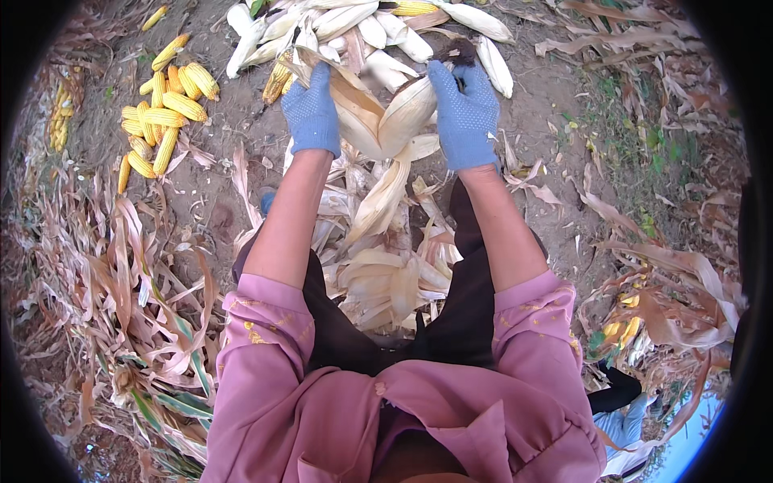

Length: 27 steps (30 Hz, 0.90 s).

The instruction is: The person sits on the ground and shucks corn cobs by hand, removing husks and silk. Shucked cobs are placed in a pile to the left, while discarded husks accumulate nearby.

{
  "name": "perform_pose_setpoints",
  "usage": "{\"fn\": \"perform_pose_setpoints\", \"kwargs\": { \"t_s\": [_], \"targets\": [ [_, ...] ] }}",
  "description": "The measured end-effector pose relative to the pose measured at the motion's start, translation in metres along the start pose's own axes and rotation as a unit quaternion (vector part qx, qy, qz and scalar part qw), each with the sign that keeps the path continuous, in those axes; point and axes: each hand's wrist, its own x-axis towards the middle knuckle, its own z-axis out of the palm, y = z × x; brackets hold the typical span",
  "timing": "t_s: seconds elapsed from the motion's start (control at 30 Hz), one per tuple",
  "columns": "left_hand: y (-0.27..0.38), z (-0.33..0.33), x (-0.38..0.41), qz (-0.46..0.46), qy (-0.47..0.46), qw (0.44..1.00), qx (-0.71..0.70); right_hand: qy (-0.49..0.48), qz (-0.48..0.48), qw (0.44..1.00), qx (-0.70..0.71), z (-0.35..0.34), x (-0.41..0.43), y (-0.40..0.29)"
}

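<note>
My left hand point(312, 111), in a blue dotted knit glove, grips a peeled-back flap of dry corn husk point(356, 115). In my right hand point(466, 115), gloved alike, is the upper part of a corn ear in its pale husk point(409, 111), with dark silk point(457, 52) at its tip. The husk spreads open between the two hands, and its loose leaves point(379, 202) hang below. Any kernels inside are hidden. Beyond my hands lies a heap of unhusked ears point(347, 21). A bare yellow cob point(276, 78) rests just past my left hand.
Husked yellow cobs point(164, 115) are piled on the soil at the left. Stripped husks point(386, 278) lie between my legs. Dry corn stalks and leaves point(139, 259) cover the left side, with more point(670, 271) at the right. Another person's clothed limb point(622, 422) shows at the lower right.
</note>
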Motion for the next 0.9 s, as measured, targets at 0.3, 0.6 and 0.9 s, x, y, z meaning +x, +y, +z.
{"fn": "perform_pose_setpoints", "kwargs": {
  "t_s": [0.3, 0.6, 0.9],
  "targets": [
    [0.017, -0.066, 0.064, -0.108, 0.049, 0.966, -0.229, 0.153, 0.106, 0.954, 0.234, -0.059, 0.051, 0.052],
    [0.021, -0.045, 0.043, 0.177, 0.054, 0.972, 0.146, 0.172, 0.029, 0.985, 0.002, -0.056, 0.042, 0.041],
    [0.023, 0.012, -0.067, -0.13, -0.461, 0.877, 0.023, 0.152, -0.024, 0.988, 0.004, -0.034, 0.029, 0.013]
  ]
}}
